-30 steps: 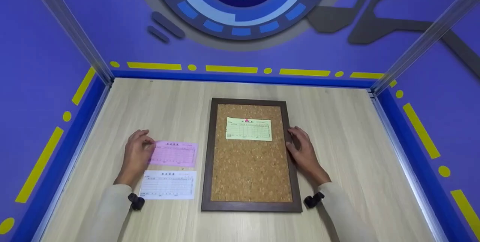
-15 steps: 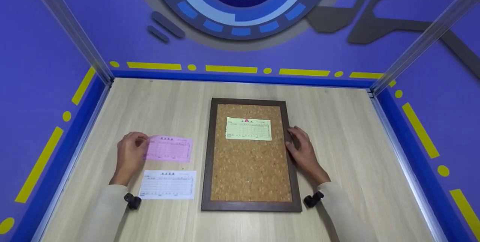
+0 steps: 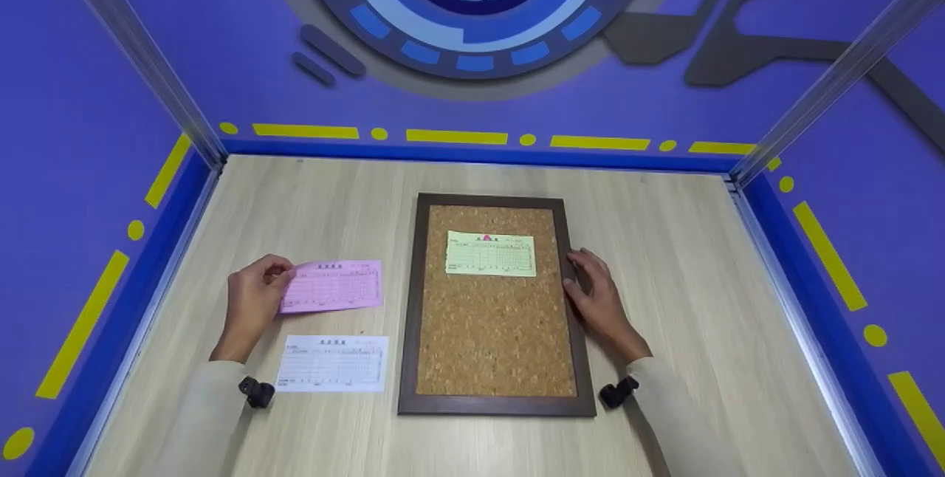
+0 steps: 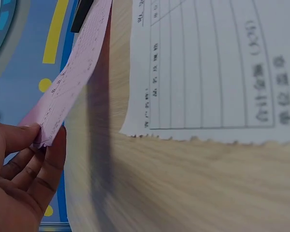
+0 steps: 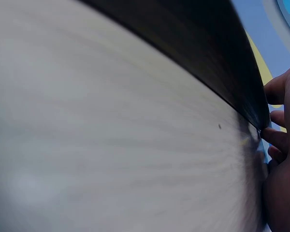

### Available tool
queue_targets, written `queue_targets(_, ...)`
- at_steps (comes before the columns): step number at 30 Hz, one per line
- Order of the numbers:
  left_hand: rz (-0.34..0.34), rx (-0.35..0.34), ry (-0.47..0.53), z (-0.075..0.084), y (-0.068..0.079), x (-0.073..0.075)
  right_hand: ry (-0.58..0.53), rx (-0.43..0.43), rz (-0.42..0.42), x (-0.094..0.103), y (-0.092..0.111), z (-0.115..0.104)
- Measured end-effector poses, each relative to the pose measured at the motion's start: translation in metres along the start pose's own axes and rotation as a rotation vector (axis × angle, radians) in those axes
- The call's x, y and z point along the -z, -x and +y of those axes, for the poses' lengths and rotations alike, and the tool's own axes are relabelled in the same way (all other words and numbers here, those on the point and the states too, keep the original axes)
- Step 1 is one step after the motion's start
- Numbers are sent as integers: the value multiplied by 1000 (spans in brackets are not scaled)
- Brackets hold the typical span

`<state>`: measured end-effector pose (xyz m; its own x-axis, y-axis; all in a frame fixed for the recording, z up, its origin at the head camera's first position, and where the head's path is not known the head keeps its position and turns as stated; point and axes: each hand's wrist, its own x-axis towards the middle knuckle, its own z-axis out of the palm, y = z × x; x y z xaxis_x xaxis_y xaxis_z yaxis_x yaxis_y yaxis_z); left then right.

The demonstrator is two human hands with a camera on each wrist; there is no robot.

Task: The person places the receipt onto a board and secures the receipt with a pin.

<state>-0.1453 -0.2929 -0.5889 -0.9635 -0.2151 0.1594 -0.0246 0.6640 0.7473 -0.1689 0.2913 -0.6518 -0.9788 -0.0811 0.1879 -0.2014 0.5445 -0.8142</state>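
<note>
My left hand [image 3: 255, 300] pinches the left edge of a pink printed paper form [image 3: 332, 286] between thumb and fingers. In the left wrist view, the pink form [image 4: 75, 72] is raised off the table and casts a shadow below. A white printed form [image 3: 332, 364] with a ragged torn edge lies flat just in front of it. At the right, a cork board [image 3: 495, 337] in a dark brown frame lies on the table. My right hand [image 3: 602, 300] rests with relaxed fingertips against the frame's right side. A pale green form [image 3: 491, 255] is fixed on the cork by a pink pin [image 3: 486, 238].
The pale wooden table [image 3: 679, 263] is bounded by blue-purple panels [image 3: 472, 108] at the back and both sides, with metal posts [image 3: 140, 49] at the corners. A black wrist camera [image 3: 258, 393] sits on the left sleeve, another [image 3: 619, 392] on the right.
The left hand has drawn the pink form left and up, away from the white form, and its lower edge now lifts off the table. The right hand and the board have not moved.
</note>
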Motion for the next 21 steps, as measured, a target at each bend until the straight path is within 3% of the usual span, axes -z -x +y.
queue_targets(21,8,53,97,7,0,8,9,21,6,0,0,1)
